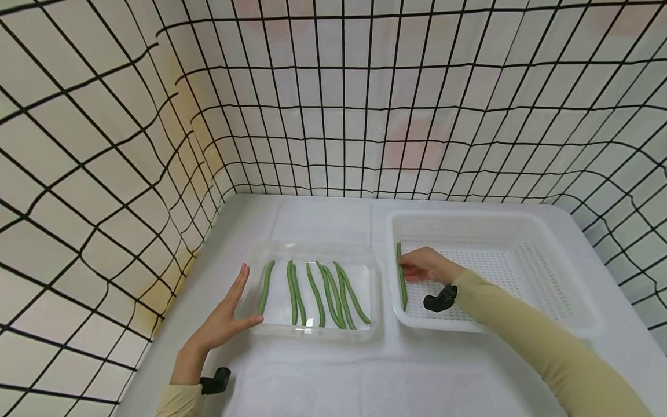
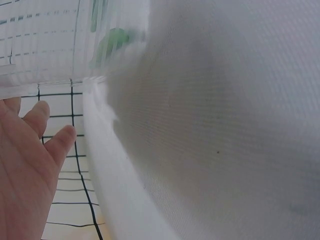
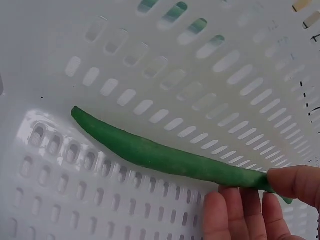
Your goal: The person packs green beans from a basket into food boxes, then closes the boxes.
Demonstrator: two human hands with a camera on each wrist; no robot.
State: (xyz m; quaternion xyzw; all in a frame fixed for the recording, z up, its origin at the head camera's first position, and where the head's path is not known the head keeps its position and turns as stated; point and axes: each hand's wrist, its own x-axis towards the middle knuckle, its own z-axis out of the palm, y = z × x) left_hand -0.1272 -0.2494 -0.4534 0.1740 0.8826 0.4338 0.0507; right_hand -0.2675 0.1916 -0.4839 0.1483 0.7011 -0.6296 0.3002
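My right hand is inside the white perforated basket, at its left wall. Its thumb and fingers pinch a green bean near one end, as the right wrist view shows. In the head view that green bean lies lengthwise along the wall. At the left, my left hand has its fingers straight and spread, beside the left side of a clear plastic container. Its thumb reaches the container's near left corner. Several green beans lie in the container, roughly side by side, with one set apart at the left.
Both containers stand on a white cloth-covered table, with a narrow gap between them. A black wire grid rises behind and at both sides of the table. Each wrist wears a black device.
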